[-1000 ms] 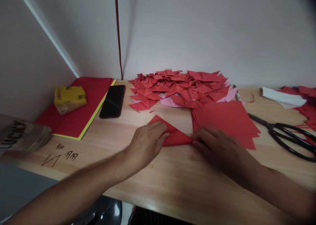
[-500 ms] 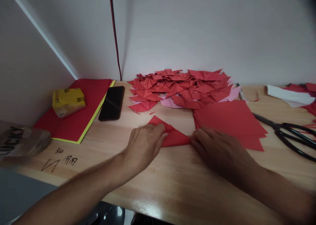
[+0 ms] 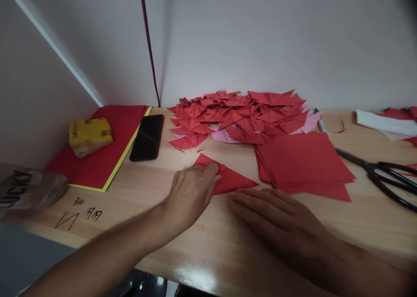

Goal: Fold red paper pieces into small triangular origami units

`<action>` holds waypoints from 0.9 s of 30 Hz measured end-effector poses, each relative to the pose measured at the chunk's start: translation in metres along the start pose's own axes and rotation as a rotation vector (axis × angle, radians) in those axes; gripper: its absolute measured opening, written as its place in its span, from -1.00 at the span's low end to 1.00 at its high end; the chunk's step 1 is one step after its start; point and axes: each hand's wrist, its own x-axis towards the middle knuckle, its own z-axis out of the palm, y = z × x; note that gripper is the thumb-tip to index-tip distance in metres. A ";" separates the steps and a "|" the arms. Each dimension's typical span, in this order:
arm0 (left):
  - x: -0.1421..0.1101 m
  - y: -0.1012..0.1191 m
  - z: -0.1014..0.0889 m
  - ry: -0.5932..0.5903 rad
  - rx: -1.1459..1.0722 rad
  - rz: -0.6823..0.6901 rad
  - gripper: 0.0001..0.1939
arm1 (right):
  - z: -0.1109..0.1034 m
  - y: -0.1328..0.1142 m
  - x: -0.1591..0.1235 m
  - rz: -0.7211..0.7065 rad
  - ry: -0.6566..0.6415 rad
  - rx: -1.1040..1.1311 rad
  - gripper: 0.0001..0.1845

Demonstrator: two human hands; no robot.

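A folded red paper (image 3: 235,178), triangular in outline, lies flat on the wooden table. My left hand (image 3: 192,188) has curled fingers over its left half, thumb and fingertips on the paper, and covers part of it. Along the paper's lower right edge lies my right hand (image 3: 276,219), flat with fingers stretched out toward the left. Its fingertips are at the fold; whether they touch it I cannot tell. Right behind that hand is a stack of red paper sheets (image 3: 306,158). A heap of folded red paper pieces (image 3: 241,112) spreads along the wall.
Black-handled scissors (image 3: 374,166) lie at the right, near a white strip (image 3: 386,122) and red scraps. On the left are a phone (image 3: 147,137), red and yellow sheets (image 3: 97,162) bearing a yellow packet (image 3: 91,134), and a clear container (image 3: 42,188) marked LUCKY.
My right hand has left the paper's right tip, flattened out, and moved left and toward me along the lower edge. My left hand stays on the paper.
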 end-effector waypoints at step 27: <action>0.005 0.004 -0.006 -0.075 0.060 -0.008 -0.85 | 0.021 -0.012 -0.008 0.049 -0.112 -0.154 -0.50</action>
